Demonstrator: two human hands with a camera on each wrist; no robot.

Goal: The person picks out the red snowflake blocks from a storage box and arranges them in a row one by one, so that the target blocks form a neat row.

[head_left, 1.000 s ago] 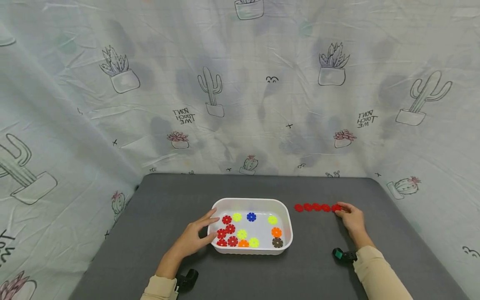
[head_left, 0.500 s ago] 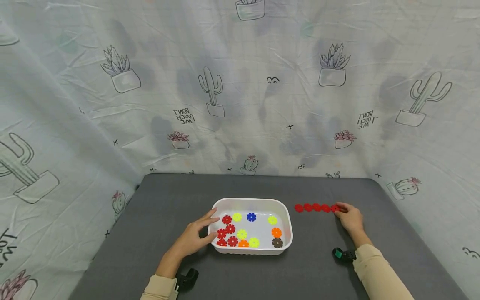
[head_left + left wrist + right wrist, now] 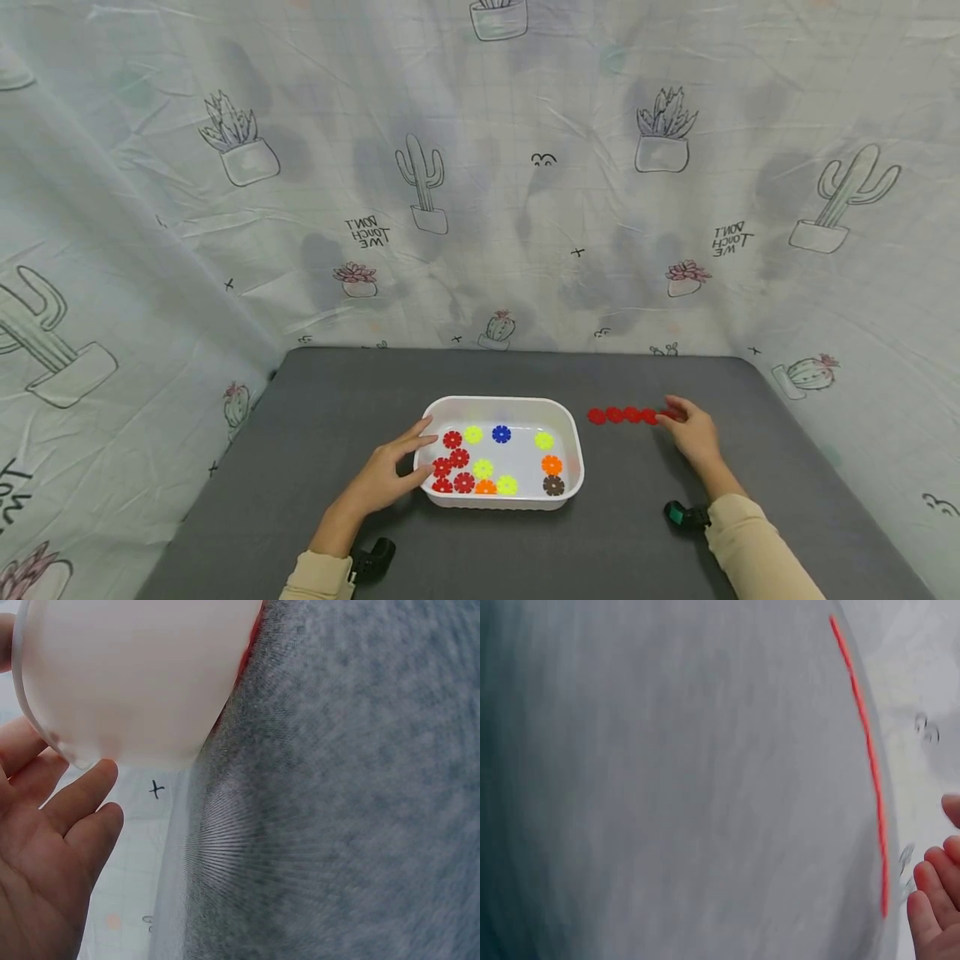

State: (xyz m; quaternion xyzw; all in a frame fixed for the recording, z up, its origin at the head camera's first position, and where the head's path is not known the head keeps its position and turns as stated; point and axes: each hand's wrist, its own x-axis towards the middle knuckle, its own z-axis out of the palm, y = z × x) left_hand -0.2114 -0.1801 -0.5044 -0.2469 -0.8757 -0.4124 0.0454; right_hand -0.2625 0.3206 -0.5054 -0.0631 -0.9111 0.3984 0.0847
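Observation:
My left hand point(image 3: 384, 477) rests with spread, fairly straight fingers on the left end of a white plastic tray point(image 3: 506, 503). In the left wrist view, some fingertips touch the tray's outer wall point(image 3: 142, 712) and others lie behind its rim. Notched plastic snowflake discs lie in the tray, several of them red point(image 3: 463, 482). A row of red snowflake discs point(image 3: 632, 414) lies flat to the right of the tray. Over its right end is my right hand point(image 3: 696, 435), thumb and forefinger apart, partly covering the last disc. In the right wrist view its fingers point(image 3: 934, 889) are clear of the row.
Other discs in the tray are yellow point(image 3: 483, 469), orange point(image 3: 552, 465), blue point(image 3: 501, 434) and brown point(image 3: 553, 485). The grey tabletop point(image 3: 525, 558) ends at a cactus-print cloth point(image 3: 480, 208) behind. A black camera mount point(image 3: 686, 516) sits at my right wrist.
My right thumb and forefinger pinched the last red disc earlier; they have let go and spread, and the hand has shifted slightly left. The left hand and tray stay put.

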